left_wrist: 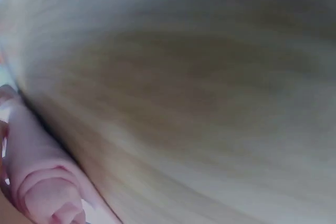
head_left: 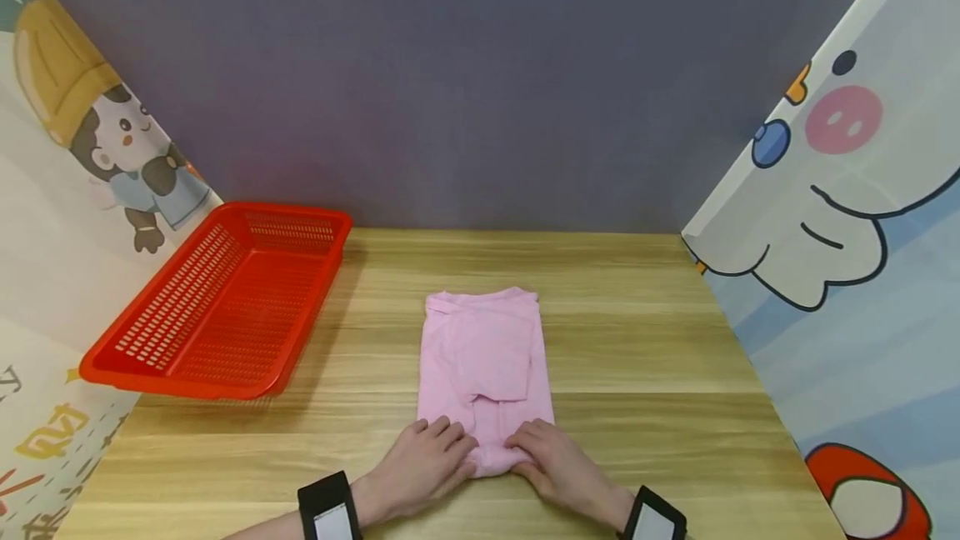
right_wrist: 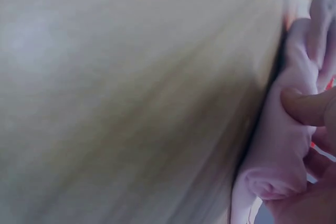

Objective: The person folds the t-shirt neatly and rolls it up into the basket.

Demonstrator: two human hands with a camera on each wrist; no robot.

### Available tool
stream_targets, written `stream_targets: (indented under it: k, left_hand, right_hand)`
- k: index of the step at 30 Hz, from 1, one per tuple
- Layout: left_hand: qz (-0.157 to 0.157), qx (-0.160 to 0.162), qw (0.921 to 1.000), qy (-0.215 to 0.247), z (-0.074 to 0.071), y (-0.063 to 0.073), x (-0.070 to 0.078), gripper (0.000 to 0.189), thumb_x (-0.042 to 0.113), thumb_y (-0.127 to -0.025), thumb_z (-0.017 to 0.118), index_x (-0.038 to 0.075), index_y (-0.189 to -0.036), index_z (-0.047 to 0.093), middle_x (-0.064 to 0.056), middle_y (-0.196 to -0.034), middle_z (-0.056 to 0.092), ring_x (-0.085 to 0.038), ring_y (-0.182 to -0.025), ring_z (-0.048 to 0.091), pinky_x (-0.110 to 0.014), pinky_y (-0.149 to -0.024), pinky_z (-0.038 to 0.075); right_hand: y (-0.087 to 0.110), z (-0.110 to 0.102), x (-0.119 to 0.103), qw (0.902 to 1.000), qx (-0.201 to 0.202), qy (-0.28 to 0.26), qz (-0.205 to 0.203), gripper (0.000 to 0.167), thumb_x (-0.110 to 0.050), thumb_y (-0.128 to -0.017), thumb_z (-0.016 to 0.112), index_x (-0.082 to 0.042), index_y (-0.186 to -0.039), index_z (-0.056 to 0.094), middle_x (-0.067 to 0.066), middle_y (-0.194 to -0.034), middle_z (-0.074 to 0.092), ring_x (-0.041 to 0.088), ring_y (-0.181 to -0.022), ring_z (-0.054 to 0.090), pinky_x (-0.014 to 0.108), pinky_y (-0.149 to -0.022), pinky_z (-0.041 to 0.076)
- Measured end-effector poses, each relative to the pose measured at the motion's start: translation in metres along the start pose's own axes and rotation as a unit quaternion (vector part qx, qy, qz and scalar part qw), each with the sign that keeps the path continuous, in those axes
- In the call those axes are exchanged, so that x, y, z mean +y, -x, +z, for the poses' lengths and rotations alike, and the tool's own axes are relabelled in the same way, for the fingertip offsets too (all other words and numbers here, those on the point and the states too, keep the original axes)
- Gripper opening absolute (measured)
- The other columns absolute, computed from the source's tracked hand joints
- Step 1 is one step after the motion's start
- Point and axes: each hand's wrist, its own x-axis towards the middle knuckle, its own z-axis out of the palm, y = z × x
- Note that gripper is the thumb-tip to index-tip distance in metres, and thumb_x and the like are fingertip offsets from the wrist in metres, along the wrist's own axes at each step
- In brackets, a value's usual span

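Observation:
A pink shirt point(head_left: 491, 348), folded into a long narrow shape, lies on the wooden table in the head view. Its near end is turned up into a roll, with a spiral of fabric showing at the roll's end point(left_wrist: 50, 195) in the left wrist view. My left hand point(head_left: 423, 465) grips the left side of this roll, fingers over the top. On the right side, my right hand point(head_left: 558, 465) holds the roll too; the right wrist view shows its thumb point(right_wrist: 307, 107) pressed against the rolled fabric point(right_wrist: 278, 150). The far part of the shirt lies flat.
A red perforated plastic basket point(head_left: 225, 315) stands on the left of the table point(head_left: 637, 340). A grey panel point(head_left: 480, 90) rises behind the table's far edge. Cartoon-printed sheets flank both sides. Each wrist wears a black band with a device.

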Motion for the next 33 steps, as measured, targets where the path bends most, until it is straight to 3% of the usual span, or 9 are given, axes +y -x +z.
stream_targets:
  k: [4, 8, 11, 16, 18, 21, 24, 28, 33]
  left_hand:
    - [0.012, 0.016, 0.999, -0.039, 0.002, 0.004, -0.001, 0.046, 0.063, -0.092, 0.056, 0.024, -0.114, 0.062, 0.009, -0.102, 0.06, -0.008, -0.087, 0.056, -0.023, -0.062, 0.042]
    - [0.007, 0.025, 0.9984, -0.05, 0.003, 0.003, -0.001, 0.037, 0.057, -0.092, 0.058, 0.023, -0.105, 0.063, 0.01, -0.097, 0.059, -0.007, -0.08, 0.055, -0.02, -0.054, 0.038]
    - [-0.002, 0.019, 0.9994, -0.028, 0.002, 0.001, -0.001, 0.029, 0.051, -0.094, 0.06, 0.023, -0.1, 0.064, 0.011, -0.092, 0.059, -0.006, -0.077, 0.055, -0.018, -0.049, 0.033]
    - [-0.034, -0.018, 0.9983, 0.044, -0.001, -0.001, -0.002, 0.026, 0.047, -0.1, 0.055, 0.023, -0.099, 0.063, 0.011, -0.089, 0.059, -0.005, -0.075, 0.055, -0.016, -0.047, 0.027]
    - [-0.049, -0.033, 0.9958, 0.07, -0.002, -0.001, -0.003, 0.027, 0.047, -0.102, 0.052, 0.023, -0.099, 0.063, 0.012, -0.089, 0.059, -0.004, -0.074, 0.054, -0.015, -0.048, 0.024]
    - [-0.056, -0.038, 0.994, 0.086, -0.002, -0.001, -0.004, 0.027, 0.047, -0.103, 0.049, 0.025, -0.1, 0.062, 0.012, -0.09, 0.057, -0.004, -0.075, 0.054, -0.015, -0.048, 0.023]
    - [-0.037, -0.018, 0.998, 0.048, 0.0, 0.0, -0.005, 0.03, 0.052, -0.1, 0.053, 0.025, -0.106, 0.063, 0.011, -0.094, 0.059, -0.006, -0.078, 0.057, -0.018, -0.052, 0.032]
    - [-0.017, 0.028, 0.999, -0.029, 0.002, 0.002, -0.007, 0.04, 0.058, -0.094, 0.057, 0.023, -0.112, 0.064, 0.01, -0.097, 0.061, -0.009, -0.083, 0.059, -0.024, -0.064, 0.044]
    - [-0.046, 0.055, 0.9972, -0.024, 0.004, 0.0, -0.011, 0.03, 0.051, -0.093, 0.062, 0.021, -0.091, 0.063, 0.009, -0.081, 0.059, -0.01, -0.076, 0.055, -0.023, -0.054, 0.043]
  right_hand:
    - [-0.002, -0.002, 0.001, 0.998, 0.0, -0.062, 0.016, 0.012, -0.02, -0.09, 0.073, -0.016, -0.101, 0.07, -0.009, -0.091, 0.067, 0.002, -0.086, 0.058, 0.02, -0.076, 0.05]
    - [-0.004, -0.003, 0.001, 0.9986, 0.001, -0.053, 0.007, 0.01, -0.019, -0.09, 0.073, -0.015, -0.098, 0.071, -0.009, -0.087, 0.067, 0.002, -0.082, 0.058, 0.017, -0.074, 0.048]
    - [-0.004, -0.002, 0.0, 0.9999, -0.004, -0.014, 0.0, 0.013, -0.022, -0.089, 0.073, -0.016, -0.101, 0.071, -0.009, -0.09, 0.066, 0.004, -0.085, 0.058, 0.02, -0.076, 0.049]
    - [0.0, 0.001, 0.0, 0.9987, -0.012, 0.049, 0.0, 0.035, -0.034, -0.085, 0.077, -0.017, -0.114, 0.065, -0.007, -0.107, 0.063, 0.007, -0.097, 0.056, 0.028, -0.084, 0.051]
    - [0.0, 0.002, 0.0, 0.9985, -0.006, 0.054, 0.0, 0.034, -0.033, -0.085, 0.077, -0.018, -0.113, 0.064, -0.008, -0.107, 0.061, 0.007, -0.096, 0.056, 0.028, -0.084, 0.051]
    - [-0.001, 0.005, 0.002, 0.9992, 0.007, 0.038, -0.002, 0.019, -0.027, -0.088, 0.074, -0.019, -0.103, 0.065, -0.01, -0.097, 0.06, 0.005, -0.089, 0.055, 0.024, -0.079, 0.049]
    - [-0.004, 0.005, 0.004, 0.9999, 0.014, 0.008, -0.002, 0.008, -0.024, -0.09, 0.072, -0.02, -0.095, 0.066, -0.012, -0.089, 0.061, 0.003, -0.083, 0.055, 0.021, -0.075, 0.047]
    - [-0.007, 0.002, 0.005, 0.9995, 0.008, -0.023, 0.018, 0.005, -0.024, -0.092, 0.071, -0.02, -0.091, 0.067, -0.012, -0.085, 0.061, 0.002, -0.082, 0.052, 0.019, -0.073, 0.044]
    - [-0.011, -0.001, 0.003, 0.9983, -0.018, -0.025, 0.049, 0.01, -0.024, -0.09, 0.072, -0.019, -0.087, 0.063, -0.011, -0.088, 0.056, 0.003, -0.083, 0.046, 0.019, -0.071, 0.041]
